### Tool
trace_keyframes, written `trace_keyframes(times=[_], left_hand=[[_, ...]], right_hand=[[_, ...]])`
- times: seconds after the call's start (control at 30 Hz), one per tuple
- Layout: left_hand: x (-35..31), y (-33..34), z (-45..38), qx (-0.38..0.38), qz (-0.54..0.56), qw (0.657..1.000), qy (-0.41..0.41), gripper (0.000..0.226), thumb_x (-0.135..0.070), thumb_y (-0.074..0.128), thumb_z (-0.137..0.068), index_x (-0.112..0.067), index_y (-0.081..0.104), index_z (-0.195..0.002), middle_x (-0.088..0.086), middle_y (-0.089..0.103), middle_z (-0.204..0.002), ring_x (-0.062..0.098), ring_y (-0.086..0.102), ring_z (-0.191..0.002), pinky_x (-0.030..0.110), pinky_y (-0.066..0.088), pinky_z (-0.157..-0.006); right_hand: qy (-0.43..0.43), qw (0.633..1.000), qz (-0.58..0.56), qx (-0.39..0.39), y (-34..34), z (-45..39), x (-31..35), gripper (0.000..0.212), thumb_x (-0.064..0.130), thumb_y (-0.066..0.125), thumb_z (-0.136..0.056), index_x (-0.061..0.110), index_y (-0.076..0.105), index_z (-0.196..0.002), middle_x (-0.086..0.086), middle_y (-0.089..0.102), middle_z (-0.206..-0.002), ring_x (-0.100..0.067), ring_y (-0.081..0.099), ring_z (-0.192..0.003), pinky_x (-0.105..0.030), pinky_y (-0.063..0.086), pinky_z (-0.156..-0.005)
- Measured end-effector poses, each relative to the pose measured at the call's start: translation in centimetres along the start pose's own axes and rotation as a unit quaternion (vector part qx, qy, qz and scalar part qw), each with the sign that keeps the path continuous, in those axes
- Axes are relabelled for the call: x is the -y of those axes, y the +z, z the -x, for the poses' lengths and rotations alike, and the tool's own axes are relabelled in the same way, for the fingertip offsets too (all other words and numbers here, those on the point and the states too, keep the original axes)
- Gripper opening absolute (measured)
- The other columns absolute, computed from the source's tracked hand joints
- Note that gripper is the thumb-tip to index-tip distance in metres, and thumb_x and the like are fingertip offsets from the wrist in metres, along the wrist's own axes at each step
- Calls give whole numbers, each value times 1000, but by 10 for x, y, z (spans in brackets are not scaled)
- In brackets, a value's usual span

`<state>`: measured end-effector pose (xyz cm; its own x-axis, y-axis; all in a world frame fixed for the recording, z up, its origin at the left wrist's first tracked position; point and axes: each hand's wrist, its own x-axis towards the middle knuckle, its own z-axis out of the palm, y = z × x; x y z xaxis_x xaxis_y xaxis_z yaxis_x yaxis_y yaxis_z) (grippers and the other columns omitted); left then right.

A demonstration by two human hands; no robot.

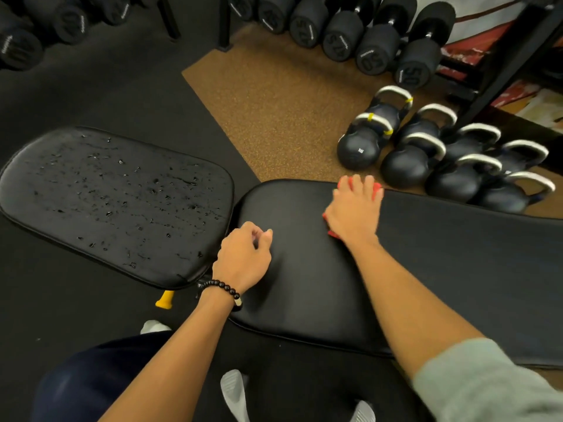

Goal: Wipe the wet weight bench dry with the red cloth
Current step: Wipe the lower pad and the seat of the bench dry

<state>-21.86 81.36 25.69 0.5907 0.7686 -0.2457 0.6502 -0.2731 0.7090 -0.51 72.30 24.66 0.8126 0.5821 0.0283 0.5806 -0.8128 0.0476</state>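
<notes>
The black weight bench has two pads. Its seat pad (115, 202) on the left is covered in water droplets. The long back pad (441, 269) on the right looks dry and matte. My right hand (353, 208) lies flat with spread fingers on the red cloth (377, 190), pressing it against the far edge of the back pad; only bits of the cloth show around the hand. My left hand (243, 257), with a beaded bracelet on the wrist, rests loosely curled on the near left end of the back pad and holds nothing.
Several kettlebells (432, 159) stand on the brown floor mat (274, 111) just beyond the bench. A dumbbell rack (365, 35) runs along the back. A yellow adjustment knob (164, 300) sticks out under the seat pad. My knee (91, 385) is at the lower left.
</notes>
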Motion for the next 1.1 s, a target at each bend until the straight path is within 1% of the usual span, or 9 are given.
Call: trace_keyframes(times=[0.13,0.23,0.4,0.57,0.67,0.77,0.87,0.97,1.1], left_hand=[[-15,20,-6,24,-11,1000,16,29,-50,38,-99,-26,55,-100,1,61,-106,19,57,-94,35,44,-77],[-22,26,-7,50,-45,998,2,35,-51,34,-99,-25,56,-105,2,59,-113,23,54,-107,43,47,-89],[-21,25,-10,71,-75,995,2,41,-49,36,-101,-20,53,-78,2,58,-98,21,56,-94,33,40,-73],[-19,26,-10,82,-72,994,5,35,-48,38,-101,-19,58,-97,3,55,-112,25,53,-105,35,42,-87],[-19,26,-7,78,-58,995,0,35,-49,36,-101,-23,58,-97,3,55,-112,27,53,-108,39,43,-92],[-18,23,-6,61,-42,997,-2,39,-48,35,-102,-21,61,-93,4,61,-103,24,56,-99,34,40,-83],[-16,19,-4,42,-32,999,-2,36,-47,43,-100,-17,64,-99,-2,62,-98,18,58,-93,29,38,-78],[-17,18,1,51,-55,997,15,29,-43,53,-98,-18,62,-108,-4,58,-101,14,54,-89,27,39,-77],[-19,18,17,53,-57,996,42,27,-41,57,-96,-16,64,-105,-1,59,-102,17,58,-90,29,45,-77]], right_hand=[[-202,978,-39,25,21,39,71,60,36,48,-97,13,32,-150,-9,33,-155,-34,19,-148,-53,19,-118],[-236,969,-48,52,11,54,44,69,37,55,-93,16,28,-152,-6,25,-159,-30,12,-151,-49,17,-119],[-77,997,8,-11,-18,50,-94,73,31,67,-78,19,41,-145,-2,41,-144,-31,31,-137,-57,34,-107],[110,993,21,-32,-27,44,-128,71,29,72,-72,13,47,-136,-10,46,-137,-37,35,-132,-58,33,-107],[-45,998,35,-41,-19,61,-48,69,35,66,-66,17,47,-130,-8,46,-125,-34,41,-119,-50,37,-98],[-217,974,-50,32,2,111,22,91,37,74,-71,17,34,-149,-6,37,-149,-33,24,-145,-49,21,-119],[-257,960,-85,64,4,144,12,96,38,79,-70,20,33,-152,0,29,-160,-28,14,-152,-49,15,-123],[-207,977,-43,23,-16,139,-59,88,35,77,-64,24,44,-145,1,41,-149,-29,31,-143,-50,33,-112],[-27,999,2,-23,-33,113,-151,73,22,67,-76,21,44,-145,-3,44,-144,-31,32,-138,-58,35,-109]])
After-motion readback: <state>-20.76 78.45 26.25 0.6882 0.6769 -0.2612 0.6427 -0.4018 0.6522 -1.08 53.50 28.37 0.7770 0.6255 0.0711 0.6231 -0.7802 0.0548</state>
